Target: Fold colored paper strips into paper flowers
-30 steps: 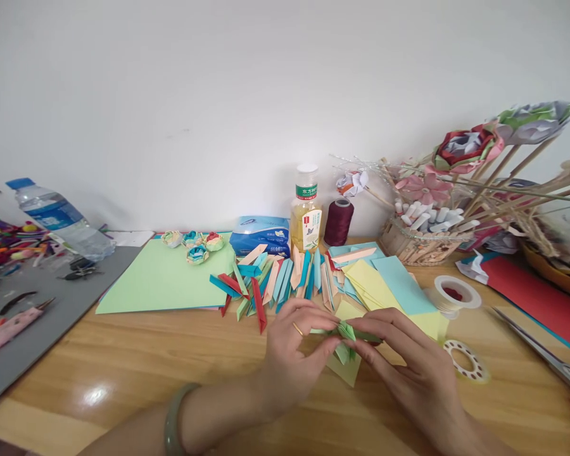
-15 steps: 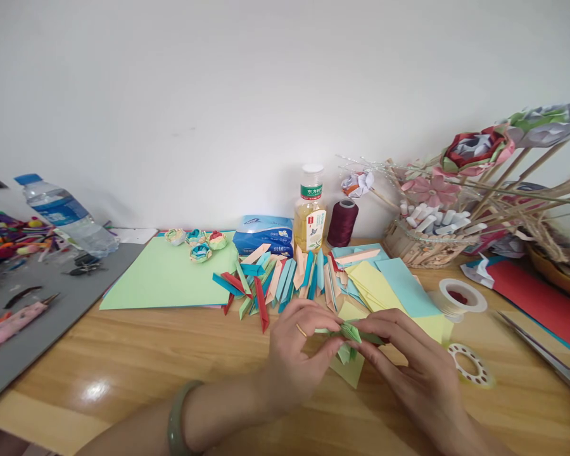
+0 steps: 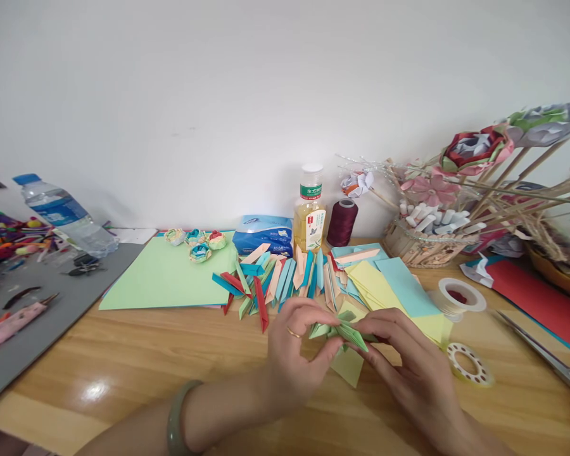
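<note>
Between my two hands is a piece of folded green paper (image 3: 351, 334) with several pleated layers and points sticking out. My left hand (image 3: 300, 345) pinches its left side between thumb and fingers; a ring and a bangle show on this arm. On the other side, my right hand (image 3: 406, 354) grips the paper's right edge with thumb and fingertips. Part of the paper is hidden behind the fingers. Beneath it a yellow paper sheet (image 3: 349, 367) lies on the wooden table (image 3: 209, 361). Just beyond my hands sits a pile of folded paper strips (image 3: 285, 278) in red, blue, green and peach.
Paper flowers (image 3: 200, 252) rest on green sheets (image 3: 166, 278). Behind the strips stand a tissue pack (image 3: 263, 235), a drink bottle (image 3: 310, 218) and a thread spool (image 3: 342, 223). Tape rolls (image 3: 469, 365) and scissors (image 3: 546, 351) lie right, near a basket (image 3: 422, 248). A water bottle (image 3: 69, 215) leans left.
The green paper has turned in my fingers: its pleated layers now point down to the right, and more folds show at its left. Both hands stay in nearly the same place.
</note>
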{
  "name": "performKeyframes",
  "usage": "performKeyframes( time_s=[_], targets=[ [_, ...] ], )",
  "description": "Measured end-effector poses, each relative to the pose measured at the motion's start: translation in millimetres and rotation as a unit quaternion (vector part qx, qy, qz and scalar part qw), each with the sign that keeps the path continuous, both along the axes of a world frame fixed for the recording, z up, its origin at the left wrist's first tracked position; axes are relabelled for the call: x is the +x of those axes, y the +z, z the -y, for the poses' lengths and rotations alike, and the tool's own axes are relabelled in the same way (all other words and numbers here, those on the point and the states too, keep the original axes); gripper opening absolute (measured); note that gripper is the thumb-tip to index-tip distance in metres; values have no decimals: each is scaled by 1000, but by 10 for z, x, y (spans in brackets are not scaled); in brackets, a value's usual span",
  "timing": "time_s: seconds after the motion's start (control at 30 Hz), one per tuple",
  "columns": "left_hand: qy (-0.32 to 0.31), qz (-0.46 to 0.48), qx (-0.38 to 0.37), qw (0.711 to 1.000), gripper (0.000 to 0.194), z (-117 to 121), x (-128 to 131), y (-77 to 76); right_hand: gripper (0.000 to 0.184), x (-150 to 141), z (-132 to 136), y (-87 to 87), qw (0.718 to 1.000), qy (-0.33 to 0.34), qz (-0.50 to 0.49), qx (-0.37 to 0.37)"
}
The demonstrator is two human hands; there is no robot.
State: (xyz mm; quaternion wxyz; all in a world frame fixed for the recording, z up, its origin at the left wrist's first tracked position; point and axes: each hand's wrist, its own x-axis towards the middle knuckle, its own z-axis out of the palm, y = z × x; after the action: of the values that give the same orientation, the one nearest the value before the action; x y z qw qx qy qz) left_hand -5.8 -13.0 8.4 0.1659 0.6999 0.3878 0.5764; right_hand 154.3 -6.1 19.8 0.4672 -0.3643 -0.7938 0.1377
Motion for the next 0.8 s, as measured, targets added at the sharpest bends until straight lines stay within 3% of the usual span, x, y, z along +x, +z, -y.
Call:
performKeyframes(
  time_s=[0.27,0.8],
  targets=[
    [6,-24,89,996,31,-1,-3,35,16,51,-3,-36,999,23,23,38],
    [17,-68,132,989,26,-8,-15,54,19,50,11,-15,997,20,28,75]
  ],
)
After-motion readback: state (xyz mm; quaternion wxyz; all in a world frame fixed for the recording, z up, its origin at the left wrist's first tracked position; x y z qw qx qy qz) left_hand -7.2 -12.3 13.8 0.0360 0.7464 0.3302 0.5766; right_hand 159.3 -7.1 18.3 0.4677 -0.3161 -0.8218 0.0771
